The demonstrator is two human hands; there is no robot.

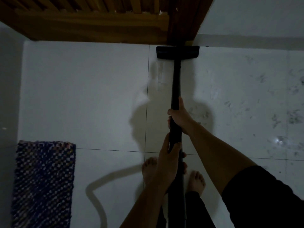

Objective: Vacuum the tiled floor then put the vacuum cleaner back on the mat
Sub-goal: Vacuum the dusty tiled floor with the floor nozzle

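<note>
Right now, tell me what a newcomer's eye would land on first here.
The black vacuum wand runs up the middle, gripped by the right hand above the left hand, its floor head at the foot of the wooden furniture at the top. Grey smudges dot the tiles on the right; a checkered mat lies lower left.

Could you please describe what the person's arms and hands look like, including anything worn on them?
The left hand and the right hand are bare: no gloves, and no ring, watch or bracelet shows in this dim light. Both forearms are uncovered. A dark sleeve covers the right upper arm; the left arm is bare as far as it shows.
</note>
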